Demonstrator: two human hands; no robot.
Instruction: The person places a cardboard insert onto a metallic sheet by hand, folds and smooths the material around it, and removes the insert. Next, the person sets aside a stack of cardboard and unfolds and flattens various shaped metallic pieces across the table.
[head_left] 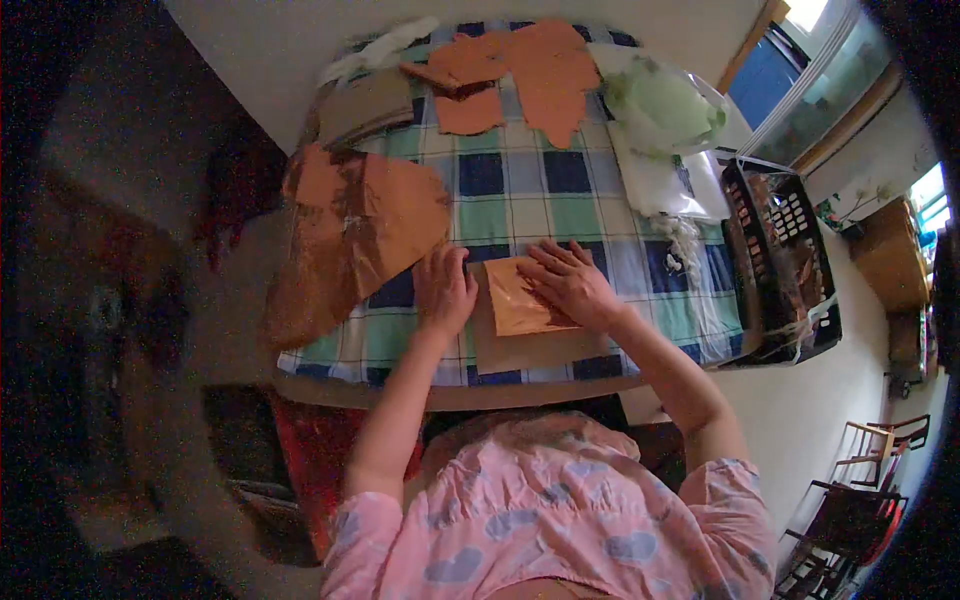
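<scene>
The orange sheet (508,318) lies under your flat, released right fingers (552,264), beside your loosely open left fingers (455,262).

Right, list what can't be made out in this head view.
Head view throughout:
- The patch of orange sheet under the right hand: hidden by the palm and fingers.
- Whether the pale green bag holds anything: its crumpled folds blur together.
- The crate's contents: dim, partly behind its walls.
- The small white tangle: too small and blurred.
- The far left: lost in darkness and grain.
</scene>
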